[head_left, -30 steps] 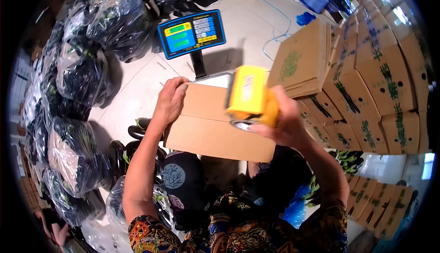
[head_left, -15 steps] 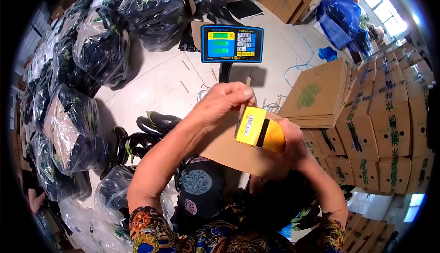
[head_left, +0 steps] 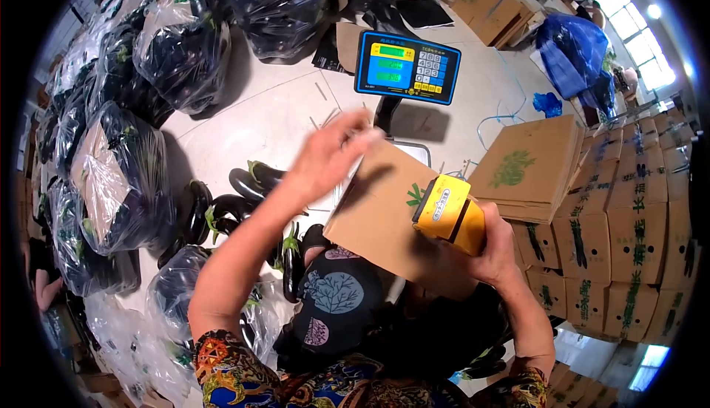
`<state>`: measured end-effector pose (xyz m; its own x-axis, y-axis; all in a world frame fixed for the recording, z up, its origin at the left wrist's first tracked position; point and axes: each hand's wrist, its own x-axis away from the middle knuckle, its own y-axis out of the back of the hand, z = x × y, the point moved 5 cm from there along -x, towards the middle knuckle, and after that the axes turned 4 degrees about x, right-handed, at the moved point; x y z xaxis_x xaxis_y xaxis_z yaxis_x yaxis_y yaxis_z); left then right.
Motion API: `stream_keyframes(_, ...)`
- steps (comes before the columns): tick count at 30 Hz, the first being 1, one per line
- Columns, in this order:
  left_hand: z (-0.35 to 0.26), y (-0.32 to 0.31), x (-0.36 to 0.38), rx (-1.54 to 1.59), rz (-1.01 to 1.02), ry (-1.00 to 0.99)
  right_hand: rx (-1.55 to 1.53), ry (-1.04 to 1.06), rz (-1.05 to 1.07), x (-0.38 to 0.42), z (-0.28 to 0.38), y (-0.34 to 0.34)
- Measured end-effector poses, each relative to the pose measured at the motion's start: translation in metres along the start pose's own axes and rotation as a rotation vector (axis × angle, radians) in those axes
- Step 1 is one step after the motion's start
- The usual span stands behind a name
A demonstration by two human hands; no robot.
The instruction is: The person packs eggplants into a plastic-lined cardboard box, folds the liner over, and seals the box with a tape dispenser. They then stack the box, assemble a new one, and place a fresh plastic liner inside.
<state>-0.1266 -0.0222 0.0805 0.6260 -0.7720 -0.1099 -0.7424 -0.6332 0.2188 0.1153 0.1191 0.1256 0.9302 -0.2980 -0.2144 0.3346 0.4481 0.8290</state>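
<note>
My right hand (head_left: 497,249) grips a yellow box-shaped hand tool (head_left: 467,223) with a black band and a white label. The tool rests over a brown cardboard piece (head_left: 377,208) with a green print, which lies above my lap. Near the cardboard's upper left corner is my left hand (head_left: 329,157), slightly blurred, thumb and fingers apart. Just beyond, a scale display (head_left: 408,66) with lit green readouts and a keypad stands on a black post. Several eggplants (head_left: 248,182) lie on the floor left of my left forearm.
Clear plastic bags of eggplants (head_left: 181,46) crowd the left side. Flat cardboard (head_left: 529,164) leans at the right, before a stack of printed cartons (head_left: 629,216). A blue plastic bag (head_left: 569,49) stands at the back right, with blue strapping (head_left: 510,116) on the floor.
My left hand has come off the cardboard edge it was pinching and moved left, its fingers parting. The tool stays in my right hand, and the cardboard's green print now shows. The view has shifted.
</note>
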Motion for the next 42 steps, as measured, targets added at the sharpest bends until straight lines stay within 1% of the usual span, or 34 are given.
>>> stream_keyframes(2,-0.022,-0.033,0.024,0.336,0.263,0.275,0.035,0.000,0.005,-0.002,0.003,0.002)
stream_keyframes(4,-0.032,-0.048,0.035,0.221,0.256,0.218,0.048,0.001,0.011,-0.004,0.007,0.003)
stream_keyframes(5,-0.029,-0.056,0.036,0.291,0.265,0.247,0.051,-0.003,0.006,-0.004,0.008,0.003)
stream_keyframes(8,-0.024,-0.066,0.037,0.372,0.222,0.213,0.051,-0.008,-0.007,-0.002,0.008,0.002)
stream_keyframes(9,-0.018,-0.068,0.037,0.309,0.258,0.247,0.045,-0.002,-0.007,-0.001,0.006,0.000)
stream_keyframes(12,-0.017,-0.075,0.039,0.389,0.204,0.185,0.024,-0.016,0.002,-0.002,0.008,0.000)
stream_keyframes(16,-0.009,-0.073,0.041,0.313,0.126,0.105,0.021,-0.047,-0.011,-0.007,0.015,-0.001)
stream_keyframes(19,-0.004,-0.066,0.038,0.258,0.051,0.071,0.034,-0.110,0.055,-0.010,0.018,-0.001)
stream_keyframes(20,0.003,-0.064,0.036,0.286,0.040,0.053,0.052,-0.094,0.059,-0.012,0.019,-0.002)
stream_keyframes(22,0.009,-0.057,0.035,0.291,0.058,0.103,0.081,-0.064,0.061,-0.014,0.023,-0.004)
stream_keyframes(23,0.011,-0.054,0.034,0.340,0.065,0.105,0.116,-0.077,0.092,-0.015,0.024,-0.005)
stream_keyframes(25,0.011,-0.034,0.030,0.303,0.023,0.165,0.067,-0.148,0.143,-0.021,0.031,0.000)
stream_keyframes(26,0.016,-0.017,0.027,0.264,-0.009,0.183,0.043,-0.179,0.165,-0.025,0.034,0.002)
stream_keyframes(28,0.038,0.032,0.025,0.198,-0.215,0.401,0.171,-0.234,0.234,-0.025,0.026,0.006)
stream_keyframes(30,0.084,0.074,0.029,0.397,-0.303,0.378,0.239,-0.265,0.278,-0.024,0.022,0.005)
stream_keyframes(31,0.099,0.080,0.031,0.445,-0.309,0.371,0.244,-0.263,0.281,-0.024,0.022,0.004)
stream_keyframes(33,0.118,0.084,0.033,0.541,-0.322,0.348,0.257,-0.256,0.288,-0.027,0.024,0.003)
stream_keyframes(36,0.135,0.075,0.037,0.616,-0.301,0.416,0.285,-0.242,0.309,-0.033,0.026,-0.001)
stream_keyframes(40,0.152,0.061,0.036,0.481,-0.322,0.411,0.320,-0.246,0.342,-0.038,0.027,-0.006)
stream_keyframes(41,0.171,0.058,0.037,0.438,-0.289,0.451,0.327,-0.244,0.352,-0.039,0.028,-0.007)
stream_keyframes(42,0.195,0.052,0.038,0.217,-0.313,0.458,0.332,-0.260,0.358,-0.040,0.028,-0.008)
